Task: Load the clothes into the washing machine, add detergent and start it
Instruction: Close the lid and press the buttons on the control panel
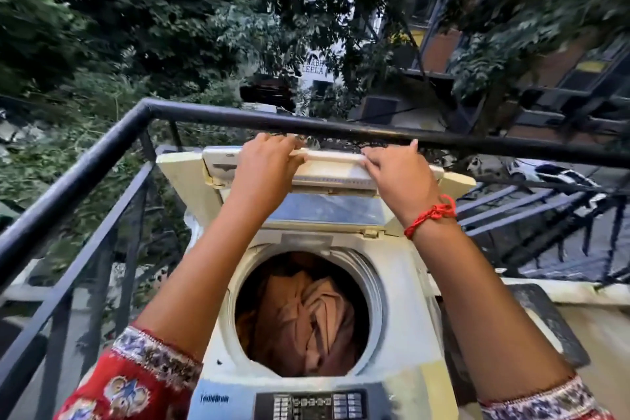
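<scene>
1. Clearly mid-task, at the lid: both hands up on the folded lid (327, 177) of the top-loading washing machine (402, 286), which stands raised and doubled over at the back, just under the black balcony railing (85, 167).
2. Left hand (266, 167) curled over the lid's upper edge, gripping it near the left end; right hand (399, 177) laid on the same edge further right, fingers bent over it, a red thread bracelet (431, 218) at the wrist.
3. Clothes (303, 317), tan and brown, already down in the round drum opening, twisted in a heap and sitting below the rim.
4. No detergent container anywhere in view, so impossible to tell whether that step is done.
5. Likely step in hand: moving the lid, either opening it fully or drawing it down; direction not readable from here.
6. Next call: if closing, an even pull toward the body with both hands so the fold flattens, then a reach for the control panel (313, 404) at the near edge.
</scene>
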Demonstrator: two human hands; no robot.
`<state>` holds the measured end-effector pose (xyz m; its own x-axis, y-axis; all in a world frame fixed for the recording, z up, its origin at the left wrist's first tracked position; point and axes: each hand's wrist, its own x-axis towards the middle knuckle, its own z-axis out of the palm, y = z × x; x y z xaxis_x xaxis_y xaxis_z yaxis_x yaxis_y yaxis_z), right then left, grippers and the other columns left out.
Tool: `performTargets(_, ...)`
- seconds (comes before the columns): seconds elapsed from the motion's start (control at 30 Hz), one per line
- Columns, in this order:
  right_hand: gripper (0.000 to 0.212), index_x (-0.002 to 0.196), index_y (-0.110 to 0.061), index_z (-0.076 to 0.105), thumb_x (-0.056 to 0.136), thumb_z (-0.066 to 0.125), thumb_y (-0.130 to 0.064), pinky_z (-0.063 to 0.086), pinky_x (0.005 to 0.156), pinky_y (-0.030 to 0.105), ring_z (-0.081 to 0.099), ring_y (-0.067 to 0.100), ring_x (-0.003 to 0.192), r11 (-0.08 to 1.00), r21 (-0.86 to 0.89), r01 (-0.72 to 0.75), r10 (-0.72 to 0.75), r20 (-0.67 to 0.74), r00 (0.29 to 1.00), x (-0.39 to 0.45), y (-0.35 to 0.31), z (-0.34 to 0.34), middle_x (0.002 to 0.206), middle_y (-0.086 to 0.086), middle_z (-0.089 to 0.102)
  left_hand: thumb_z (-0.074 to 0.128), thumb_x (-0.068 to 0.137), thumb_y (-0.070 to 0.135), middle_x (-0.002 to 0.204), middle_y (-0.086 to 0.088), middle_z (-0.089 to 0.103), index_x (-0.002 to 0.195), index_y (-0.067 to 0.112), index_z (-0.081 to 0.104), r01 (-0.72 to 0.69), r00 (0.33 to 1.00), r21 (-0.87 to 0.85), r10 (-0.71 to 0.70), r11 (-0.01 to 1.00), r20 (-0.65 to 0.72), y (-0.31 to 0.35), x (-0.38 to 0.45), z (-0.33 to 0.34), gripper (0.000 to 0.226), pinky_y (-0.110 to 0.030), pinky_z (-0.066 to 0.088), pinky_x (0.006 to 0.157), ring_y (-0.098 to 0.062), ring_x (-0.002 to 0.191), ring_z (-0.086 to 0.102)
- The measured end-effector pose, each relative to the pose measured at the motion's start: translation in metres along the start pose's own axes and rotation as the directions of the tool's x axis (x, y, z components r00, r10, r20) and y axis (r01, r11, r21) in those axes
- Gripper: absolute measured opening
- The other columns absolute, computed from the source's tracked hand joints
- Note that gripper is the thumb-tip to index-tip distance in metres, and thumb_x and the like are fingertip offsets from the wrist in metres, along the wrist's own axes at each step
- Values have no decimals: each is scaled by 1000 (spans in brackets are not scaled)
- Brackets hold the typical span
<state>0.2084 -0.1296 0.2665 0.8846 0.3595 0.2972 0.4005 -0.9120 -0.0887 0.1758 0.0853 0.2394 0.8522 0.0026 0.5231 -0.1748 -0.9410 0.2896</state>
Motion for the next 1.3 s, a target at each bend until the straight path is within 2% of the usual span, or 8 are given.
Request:
performTargets(0.07,28,105,-11,68,97,49,-30,35,106,51,63,35,97,999,26,44,-45,24,999,-10,4,-4,100,13,72,59,93,35,99,-7,72,106,14,68,-23,1000,22,23,999,19,1,-16,-7,26,-42,46,79,-33,93,61)
performTargets(0.13,27,101,-11,69,95,53,-32,52,83,47,66,34,92,989,70,130,-131,12,991,-22,9,-8,95,13,73,55,94,37,97,-8,71,105,14,65,-67,996,63,64,996,57,4,-28,-10,28,-42,46,78,-33,92,62)
performTargets(0.2,24,101,-11,71,92,58,-30,55,75,44,68,32,88,970,106,217,-218,1,976,-33,13,-8,94,13,74,50,96,38,102,-8,69,109,14,62,-96,986,78,84,992,147,6,-36,-13,30,-42,45,80,-33,97,61)
performTargets(0.43,38,115,-12,68,92,49,-35,55,82,41,68,29,95,935,201,291,-312,79,947,-72,19,7,105,11,73,46,98,40,125,-4,64,125,26,58,-63,893,71,25,996,449,14,-63,-26,33,-39,49,88,-28,116,57)
performTargets(0.6,43,123,-16,63,92,41,-37,52,88,35,65,25,106,913,226,339,-380,167,910,-112,18,28,118,6,69,50,98,32,125,-6,63,130,22,56,-26,874,20,13,999,486,23,-113,-19,35,-38,44,92,-28,118,55)
performTargets(0.9,37,130,-14,52,97,41,-27,53,82,43,60,30,99,839,194,508,-543,247,803,-189,22,89,111,7,65,48,99,29,131,-3,54,138,22,47,30,831,116,-89,993,550,42,-212,4,39,-38,42,93,-27,118,52)
performTargets(1.17,35,130,-20,52,96,48,-22,50,82,38,56,26,98,867,250,432,-496,335,801,-226,15,122,106,3,64,53,94,27,132,0,53,133,23,52,80,793,112,-131,991,595,37,-255,30,40,-37,40,94,-24,119,51)
performTargets(1.3,37,132,-20,52,95,53,-22,49,85,39,55,26,104,916,216,337,-399,436,807,-242,7,136,110,4,64,54,94,29,132,-3,53,133,24,53,74,733,125,-139,989,666,30,-270,44,40,-39,40,92,-27,118,50)
